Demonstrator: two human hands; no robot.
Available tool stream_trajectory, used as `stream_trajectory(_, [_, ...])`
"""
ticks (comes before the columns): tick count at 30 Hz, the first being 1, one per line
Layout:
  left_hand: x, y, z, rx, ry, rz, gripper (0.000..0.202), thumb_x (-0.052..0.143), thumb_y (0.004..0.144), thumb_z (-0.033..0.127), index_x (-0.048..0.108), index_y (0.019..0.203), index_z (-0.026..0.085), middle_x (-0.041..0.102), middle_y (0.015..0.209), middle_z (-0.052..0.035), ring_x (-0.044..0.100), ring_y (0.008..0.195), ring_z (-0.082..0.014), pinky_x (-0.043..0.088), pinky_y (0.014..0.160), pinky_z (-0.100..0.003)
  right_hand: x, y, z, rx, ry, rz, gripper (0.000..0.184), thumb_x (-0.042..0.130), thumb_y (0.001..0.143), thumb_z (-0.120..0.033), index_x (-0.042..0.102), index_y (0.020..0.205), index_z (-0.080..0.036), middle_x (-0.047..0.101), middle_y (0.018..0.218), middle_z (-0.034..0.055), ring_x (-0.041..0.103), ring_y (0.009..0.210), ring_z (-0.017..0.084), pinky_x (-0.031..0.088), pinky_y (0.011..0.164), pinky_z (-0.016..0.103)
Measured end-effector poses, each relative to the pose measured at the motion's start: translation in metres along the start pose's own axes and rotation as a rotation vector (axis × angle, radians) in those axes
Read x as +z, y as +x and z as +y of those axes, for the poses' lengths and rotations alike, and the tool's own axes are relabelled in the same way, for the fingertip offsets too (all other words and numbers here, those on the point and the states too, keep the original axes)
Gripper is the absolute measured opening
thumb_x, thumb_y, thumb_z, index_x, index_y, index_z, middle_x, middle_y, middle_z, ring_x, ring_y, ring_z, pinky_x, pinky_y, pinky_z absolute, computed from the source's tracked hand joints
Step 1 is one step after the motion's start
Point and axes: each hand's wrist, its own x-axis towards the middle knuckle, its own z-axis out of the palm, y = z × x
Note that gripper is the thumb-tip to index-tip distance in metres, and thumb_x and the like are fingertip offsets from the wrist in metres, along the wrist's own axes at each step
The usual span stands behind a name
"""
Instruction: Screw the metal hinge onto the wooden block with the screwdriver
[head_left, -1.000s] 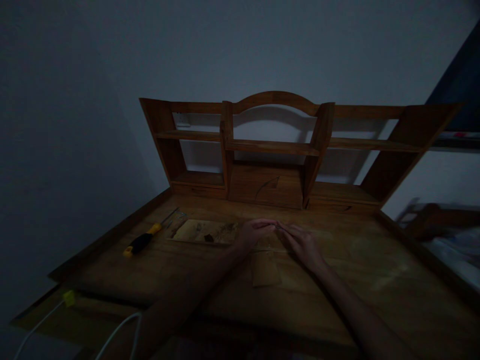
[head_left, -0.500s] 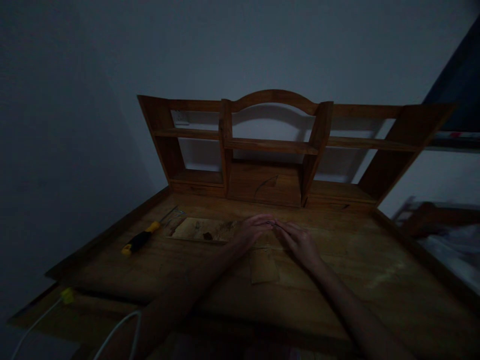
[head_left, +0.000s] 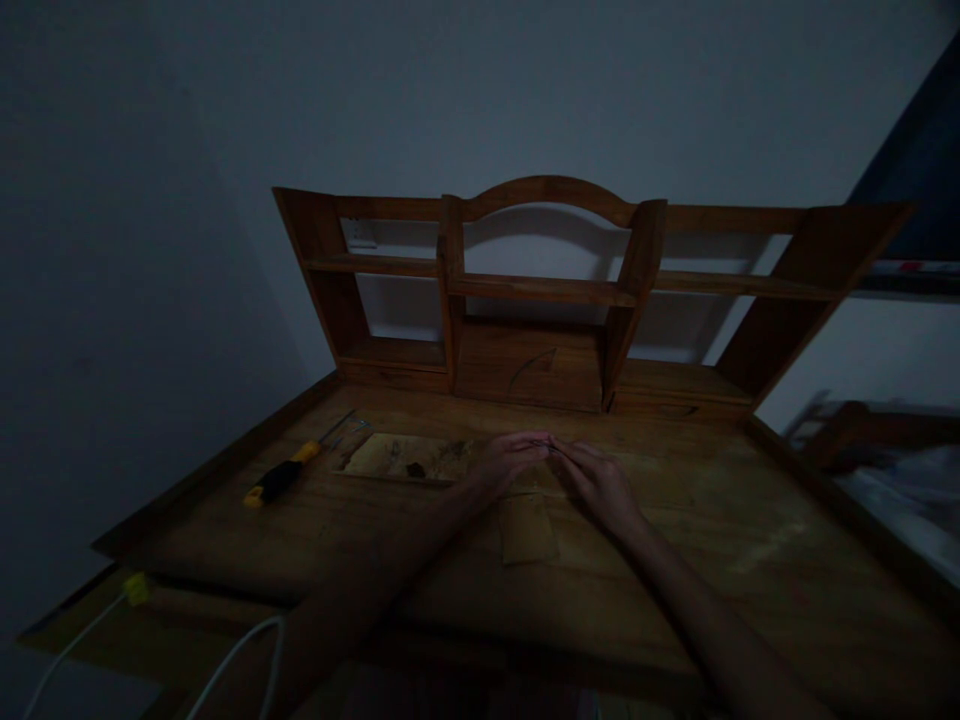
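Observation:
Over the middle of the wooden desk, my left hand and my right hand meet at the fingertips. Both are closed in a pinch on something small, thin and dark, too dim to name. Under and left of my left hand lies a pale, stained wooden strip with a dark spot. Just below my hands a small tan rectangular piece rests flat on the desk. Off to the left lies a screwdriver with a black and yellow handle, its shaft near a few small thin metal pieces.
A wooden shelf unit stands along the back of the desk, against the wall. At the lower left are a yellow plug-like piece and a white cable close to my left forearm. A wooden frame stands beyond the right edge.
My hands stay together in almost the same spot, with only slight finger movement. The screwdriver, strip and tan piece have not moved.

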Motion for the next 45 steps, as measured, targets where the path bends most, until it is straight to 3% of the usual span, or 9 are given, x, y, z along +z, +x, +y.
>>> stream_trajectory(7, [0.004, -0.001, 0.004, -0.022, -0.024, 0.014, 0.037, 0.085, 0.067, 0.026, 0.076, 0.101, 0.015, 0.074, 0.111, -0.0105, 0.064, 0.111, -0.0266, 0.040, 0.110, -0.043, 0.002, 0.000, 0.002, 0.004, -0.006, -0.003, 0.038, 0.048, 0.098, -0.029, 0.063, 0.133, -0.032, 0.073, 0.110, 0.0071, 0.070, 0.096, 0.022, 0.056, 0.085, 0.037])
stream_trajectory(14, [0.000, 0.002, 0.000, -0.032, -0.049, 0.017, 0.034, 0.083, 0.067, 0.025, 0.076, 0.100, 0.018, 0.073, 0.113, -0.0087, 0.064, 0.113, -0.0238, 0.041, 0.111, -0.040, 0.002, 0.001, 0.001, 0.004, -0.012, -0.003, 0.038, 0.048, 0.099, -0.029, 0.062, 0.134, -0.029, 0.072, 0.113, 0.0079, 0.069, 0.098, 0.022, 0.056, 0.088, 0.037])
stream_trajectory(25, [-0.008, 0.006, -0.009, 0.001, -0.099, 0.005, 0.032, 0.079, 0.067, 0.021, 0.075, 0.098, 0.016, 0.075, 0.105, -0.0094, 0.068, 0.101, -0.0213, 0.046, 0.103, -0.039, 0.005, 0.002, -0.008, 0.005, 0.018, 0.029, 0.038, 0.057, 0.096, -0.036, 0.063, 0.133, -0.028, 0.073, 0.111, 0.0073, 0.070, 0.097, 0.022, 0.056, 0.086, 0.036])
stream_trajectory(29, [-0.006, 0.002, -0.004, 0.048, 0.034, 0.023, 0.030, 0.081, 0.069, 0.026, 0.075, 0.097, 0.015, 0.076, 0.102, -0.0096, 0.070, 0.096, -0.0208, 0.049, 0.098, -0.037, 0.003, 0.002, -0.010, 0.016, 0.012, 0.042, 0.035, 0.055, 0.096, -0.035, 0.067, 0.127, -0.026, 0.074, 0.108, 0.0075, 0.070, 0.094, 0.022, 0.056, 0.084, 0.036])
stream_trajectory(34, [-0.003, -0.001, 0.003, 0.067, 0.301, 0.054, 0.033, 0.081, 0.069, 0.040, 0.073, 0.092, 0.017, 0.077, 0.087, -0.0061, 0.071, 0.075, -0.0188, 0.055, 0.080, -0.033, 0.001, 0.003, -0.009, 0.062, 0.036, 0.057, 0.028, 0.051, 0.097, -0.033, 0.075, 0.109, -0.025, 0.075, 0.101, 0.0073, 0.070, 0.090, 0.022, 0.055, 0.083, 0.036])
stream_trajectory(36, [0.000, -0.002, 0.007, 0.058, 0.334, 0.068, 0.033, 0.081, 0.068, 0.041, 0.072, 0.088, 0.017, 0.077, 0.080, -0.0042, 0.070, 0.068, -0.0179, 0.055, 0.072, -0.031, 0.002, 0.004, -0.009, 0.122, 0.092, 0.095, 0.025, 0.055, 0.095, -0.038, 0.076, 0.098, -0.024, 0.075, 0.095, 0.0069, 0.070, 0.085, 0.022, 0.054, 0.080, 0.035])
stream_trajectory(39, [0.005, -0.006, 0.012, 0.069, 0.376, 0.083, 0.031, 0.081, 0.067, 0.041, 0.070, 0.085, 0.018, 0.075, 0.074, -0.0026, 0.069, 0.061, -0.0171, 0.053, 0.064, -0.028, 0.006, 0.006, -0.008, 0.324, 0.279, 0.125, 0.028, 0.065, 0.087, -0.047, 0.074, 0.088, -0.021, 0.073, 0.074, 0.0046, 0.067, 0.066, 0.019, 0.051, 0.062, 0.030])
stream_trajectory(42, [0.007, -0.008, 0.013, 0.100, 0.412, 0.071, 0.029, 0.080, 0.069, 0.040, 0.069, 0.084, 0.018, 0.074, 0.071, -0.0020, 0.067, 0.060, -0.0162, 0.051, 0.062, -0.027, 0.010, 0.008, -0.006, 0.529, 0.507, 0.124, 0.033, 0.072, 0.079, -0.052, 0.071, 0.082, -0.019, 0.064, 0.057, 0.0003, 0.055, 0.048, 0.014, 0.038, 0.045, 0.024])
stream_trajectory(45, [0.005, -0.006, 0.007, 0.099, 0.400, 0.062, 0.032, 0.083, 0.066, 0.038, 0.068, 0.085, 0.018, 0.074, 0.074, -0.0024, 0.068, 0.063, -0.0162, 0.052, 0.063, -0.027, 0.010, 0.009, -0.003, 0.614, 0.612, 0.144, 0.035, 0.076, 0.074, -0.052, 0.070, 0.078, -0.018, 0.057, 0.052, -0.0022, 0.046, 0.044, 0.010, 0.029, 0.042, 0.022])
